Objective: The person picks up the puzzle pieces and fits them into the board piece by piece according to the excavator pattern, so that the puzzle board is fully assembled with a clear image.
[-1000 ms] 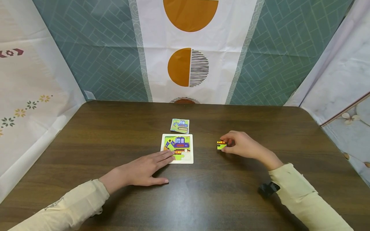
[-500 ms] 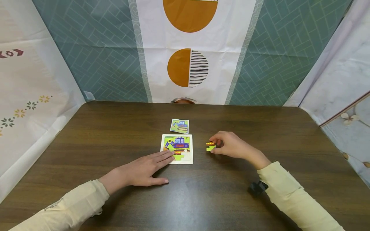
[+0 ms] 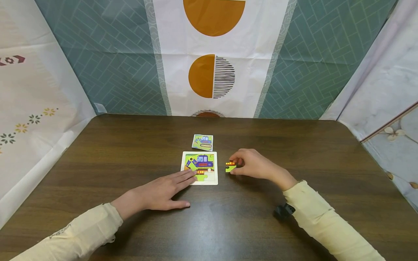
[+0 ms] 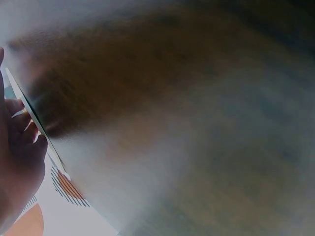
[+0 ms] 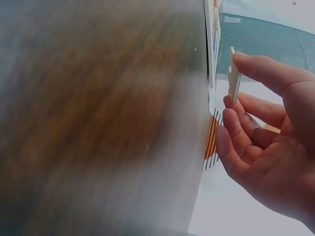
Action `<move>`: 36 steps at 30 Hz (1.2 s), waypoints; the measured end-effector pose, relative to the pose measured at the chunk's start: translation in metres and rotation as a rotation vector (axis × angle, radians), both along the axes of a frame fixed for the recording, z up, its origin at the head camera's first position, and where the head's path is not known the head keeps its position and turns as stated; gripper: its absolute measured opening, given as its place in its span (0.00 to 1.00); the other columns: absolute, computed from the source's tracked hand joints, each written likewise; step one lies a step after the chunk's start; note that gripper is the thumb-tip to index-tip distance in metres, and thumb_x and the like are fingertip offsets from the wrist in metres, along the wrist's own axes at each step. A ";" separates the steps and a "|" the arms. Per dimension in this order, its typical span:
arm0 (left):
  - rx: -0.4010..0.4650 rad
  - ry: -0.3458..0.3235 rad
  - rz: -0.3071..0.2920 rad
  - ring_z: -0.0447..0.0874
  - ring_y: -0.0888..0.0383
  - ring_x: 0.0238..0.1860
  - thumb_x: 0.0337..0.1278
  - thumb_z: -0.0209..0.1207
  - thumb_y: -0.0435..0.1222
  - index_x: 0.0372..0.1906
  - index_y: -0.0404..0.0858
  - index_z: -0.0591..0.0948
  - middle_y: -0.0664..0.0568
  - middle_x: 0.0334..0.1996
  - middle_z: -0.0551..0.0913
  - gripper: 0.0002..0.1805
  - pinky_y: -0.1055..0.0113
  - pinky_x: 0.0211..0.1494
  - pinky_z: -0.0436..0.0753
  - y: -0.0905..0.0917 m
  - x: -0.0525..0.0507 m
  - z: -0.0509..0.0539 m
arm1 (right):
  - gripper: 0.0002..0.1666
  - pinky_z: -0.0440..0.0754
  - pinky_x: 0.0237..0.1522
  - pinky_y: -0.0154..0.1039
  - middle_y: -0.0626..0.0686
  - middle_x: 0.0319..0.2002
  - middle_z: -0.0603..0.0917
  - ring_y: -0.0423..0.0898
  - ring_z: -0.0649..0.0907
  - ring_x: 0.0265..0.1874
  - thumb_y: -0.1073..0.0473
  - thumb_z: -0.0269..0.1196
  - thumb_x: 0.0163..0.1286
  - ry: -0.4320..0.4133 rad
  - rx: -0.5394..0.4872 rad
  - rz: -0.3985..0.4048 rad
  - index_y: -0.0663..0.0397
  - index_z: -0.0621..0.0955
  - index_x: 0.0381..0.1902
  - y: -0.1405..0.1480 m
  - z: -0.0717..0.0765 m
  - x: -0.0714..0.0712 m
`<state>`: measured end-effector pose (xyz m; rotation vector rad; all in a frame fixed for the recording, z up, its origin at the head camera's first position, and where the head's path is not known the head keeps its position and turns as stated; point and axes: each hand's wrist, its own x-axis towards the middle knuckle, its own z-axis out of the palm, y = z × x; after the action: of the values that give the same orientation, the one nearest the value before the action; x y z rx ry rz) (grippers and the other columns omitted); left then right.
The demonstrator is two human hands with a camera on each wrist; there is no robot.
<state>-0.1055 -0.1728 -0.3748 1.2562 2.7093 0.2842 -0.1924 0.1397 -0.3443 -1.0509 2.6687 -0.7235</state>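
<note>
A square puzzle board [image 3: 199, 166] with a white frame shows a purple excavator on green; a pale gap is visible at its lower right. My left hand [image 3: 164, 190] lies flat with straight fingers over the board's lower left, hiding that corner. Between thumb and fingertips, my right hand [image 3: 256, 165] pinches a puzzle piece [image 3: 230, 167], green with a red and yellow strip, just right of the board and apart from it. In the right wrist view the puzzle piece [image 5: 234, 78] is seen nearly edge-on, held off the table.
A small picture card [image 3: 203, 142] of the same excavator lies just beyond the board. The brown wooden table [image 3: 130, 145] is bordered by a patterned cloth [image 3: 127, 58] at the back and pale cloths at both sides.
My right hand has moved left with the puzzle piece, from well right of the board to close beside it. The left hand has stayed in place on the board.
</note>
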 end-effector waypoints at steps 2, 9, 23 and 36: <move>-0.003 -0.009 0.006 0.50 0.51 0.74 0.66 0.46 0.62 0.74 0.36 0.61 0.48 0.74 0.55 0.43 0.56 0.70 0.60 0.000 0.000 0.001 | 0.22 0.78 0.36 0.36 0.48 0.34 0.81 0.43 0.78 0.33 0.57 0.73 0.56 -0.007 0.001 0.005 0.64 0.84 0.45 -0.003 0.000 0.000; -0.011 -0.023 0.014 0.50 0.52 0.74 0.66 0.45 0.63 0.74 0.37 0.60 0.49 0.75 0.55 0.44 0.56 0.70 0.60 0.000 0.000 0.001 | 0.22 0.77 0.36 0.34 0.48 0.34 0.81 0.43 0.77 0.33 0.57 0.74 0.55 -0.025 0.006 0.023 0.63 0.84 0.46 -0.017 0.000 0.002; -0.020 -0.049 0.020 0.49 0.52 0.74 0.66 0.44 0.64 0.74 0.38 0.59 0.48 0.75 0.54 0.43 0.55 0.70 0.60 0.000 -0.002 0.002 | 0.21 0.75 0.33 0.33 0.47 0.33 0.79 0.42 0.74 0.30 0.58 0.74 0.55 -0.026 0.022 0.086 0.62 0.84 0.44 -0.040 -0.001 0.005; -0.030 -0.044 0.032 0.49 0.53 0.74 0.68 0.43 0.61 0.74 0.38 0.60 0.49 0.75 0.55 0.40 0.56 0.71 0.59 0.001 -0.002 0.002 | 0.21 0.73 0.32 0.31 0.47 0.31 0.77 0.42 0.74 0.30 0.56 0.73 0.57 -0.057 0.065 0.137 0.63 0.83 0.45 -0.057 -0.004 0.009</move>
<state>-0.1070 -0.1716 -0.3723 1.1856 2.6887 0.2700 -0.1833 0.0825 -0.3482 -1.1644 2.5249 -0.6262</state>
